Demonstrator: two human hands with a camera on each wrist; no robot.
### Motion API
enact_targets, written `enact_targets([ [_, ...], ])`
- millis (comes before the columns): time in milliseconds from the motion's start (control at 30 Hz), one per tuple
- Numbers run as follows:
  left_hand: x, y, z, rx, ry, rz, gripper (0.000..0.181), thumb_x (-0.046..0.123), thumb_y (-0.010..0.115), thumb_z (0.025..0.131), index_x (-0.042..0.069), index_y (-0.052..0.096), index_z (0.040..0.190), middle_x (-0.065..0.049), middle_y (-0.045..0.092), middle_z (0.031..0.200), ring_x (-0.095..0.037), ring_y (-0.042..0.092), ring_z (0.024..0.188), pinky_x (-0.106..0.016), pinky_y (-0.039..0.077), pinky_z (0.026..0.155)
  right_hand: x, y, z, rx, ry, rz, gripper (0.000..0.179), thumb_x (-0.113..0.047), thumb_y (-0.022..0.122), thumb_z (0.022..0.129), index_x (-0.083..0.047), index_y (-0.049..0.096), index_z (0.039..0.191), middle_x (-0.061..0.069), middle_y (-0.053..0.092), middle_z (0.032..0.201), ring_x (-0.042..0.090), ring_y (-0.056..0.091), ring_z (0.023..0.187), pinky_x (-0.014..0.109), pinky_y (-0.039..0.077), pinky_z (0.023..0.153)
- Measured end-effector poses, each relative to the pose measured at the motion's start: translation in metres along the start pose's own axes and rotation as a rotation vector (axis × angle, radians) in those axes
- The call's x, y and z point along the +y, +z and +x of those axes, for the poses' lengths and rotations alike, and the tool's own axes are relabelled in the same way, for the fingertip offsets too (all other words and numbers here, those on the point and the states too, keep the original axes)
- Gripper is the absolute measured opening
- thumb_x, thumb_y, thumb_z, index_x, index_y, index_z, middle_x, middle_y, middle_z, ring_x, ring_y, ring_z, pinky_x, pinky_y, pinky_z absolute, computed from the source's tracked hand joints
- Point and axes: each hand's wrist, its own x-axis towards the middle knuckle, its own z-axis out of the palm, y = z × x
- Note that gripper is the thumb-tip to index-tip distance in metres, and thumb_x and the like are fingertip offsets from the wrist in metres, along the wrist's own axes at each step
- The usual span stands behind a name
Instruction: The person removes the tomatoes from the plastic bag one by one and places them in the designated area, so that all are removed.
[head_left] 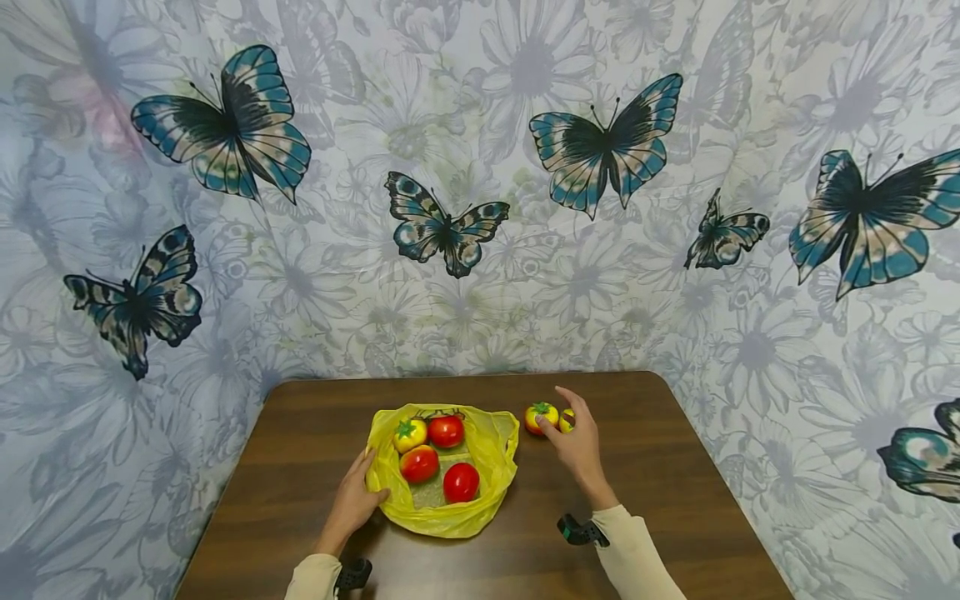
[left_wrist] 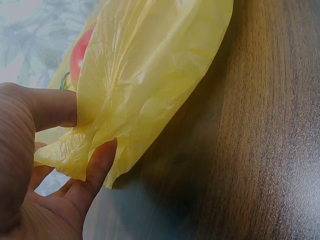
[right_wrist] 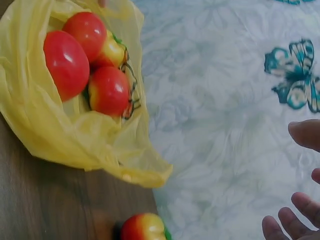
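Observation:
A yellow plastic bag (head_left: 491, 500) lies on the table with its mouth spread wide. Inside it are glossy red tomatoes (head_left: 461, 482) and a yellow one with a green top (head_left: 410, 435). At the bag's left rim, my left hand (head_left: 358, 497) pinches the thin plastic; the left wrist view shows thumb and fingers on either side of a bunched edge (left_wrist: 70, 155). My right hand (head_left: 581, 450) reaches over the table right of the bag, fingers spread and holding nothing. Beside its fingers sits a red-and-yellow tomato (head_left: 537, 410); another yellowish piece (head_left: 567, 414) is partly hidden behind the hand.
Brown wood-grain table (head_left: 645, 500) runs back to a wall (head_left: 480, 333) papered with flowers and butterflies. Dark wavy marks (right_wrist: 131, 90) show on the bag near the tomatoes. Each wrist wears a black strapped device (head_left: 581, 531).

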Motion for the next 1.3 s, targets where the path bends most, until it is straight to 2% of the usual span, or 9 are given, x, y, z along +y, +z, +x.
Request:
enact_targets([
  [233, 0.002, -0.001, 0.001, 0.006, -0.001, -0.012, 0.087, 0.004, 0.076, 0.074, -0.004, 0.034, 0.15, -0.027, 0.028, 0.157, -0.049, 0.034, 0.14, -0.06, 0.03, 0.114, -0.015, 0.008, -0.011, -0.045, -0.069, 0.058, 0.06, -0.022, 0.079, 0.082, -0.016, 0.055, 0.136, 0.011, 0.054, 0.139, 0.034, 0.052, 0.128, 0.056, 0.048, 0.101],
  [500, 0.004, -0.002, -0.001, 0.006, 0.0, -0.015, 0.087, 0.005, 0.077, 0.074, -0.005, 0.034, 0.149, -0.028, 0.029, 0.156, -0.05, 0.034, 0.14, -0.061, 0.029, 0.114, -0.022, 0.021, -0.024, -0.083, -0.059, 0.06, 0.058, -0.023, 0.079, 0.082, -0.025, 0.056, 0.135, 0.005, 0.056, 0.138, 0.028, 0.053, 0.128, 0.051, 0.048, 0.103],
  [733, 0.005, -0.002, -0.003, 0.031, 0.024, 0.007, 0.086, 0.005, 0.077, 0.073, -0.007, 0.036, 0.148, -0.029, 0.031, 0.154, -0.051, 0.037, 0.138, -0.061, 0.031, 0.112, -0.025, 0.036, -0.036, -0.112, -0.097, 0.067, 0.057, -0.02, 0.079, 0.082, -0.017, 0.057, 0.134, 0.011, 0.059, 0.135, 0.027, 0.058, 0.12, 0.039, 0.054, 0.097],
  [1033, 0.006, -0.002, -0.005, 0.023, 0.03, 0.004, 0.087, 0.003, 0.076, 0.073, -0.007, 0.035, 0.148, -0.029, 0.029, 0.156, -0.049, 0.035, 0.14, -0.059, 0.031, 0.114, -0.024, 0.053, -0.053, -0.169, -0.066, 0.087, 0.056, -0.021, 0.08, 0.08, -0.018, 0.058, 0.131, 0.005, 0.06, 0.128, 0.026, 0.059, 0.118, 0.05, 0.053, 0.096],
  [1300, 0.006, -0.004, -0.005, 0.008, 0.024, 0.02, 0.087, 0.004, 0.076, 0.074, -0.007, 0.033, 0.149, -0.029, 0.028, 0.156, -0.049, 0.035, 0.14, -0.06, 0.031, 0.114, -0.021, 0.064, -0.065, -0.205, -0.077, 0.105, 0.056, -0.016, 0.08, 0.079, -0.014, 0.058, 0.131, 0.008, 0.062, 0.127, 0.034, 0.061, 0.115, 0.045, 0.055, 0.093],
])
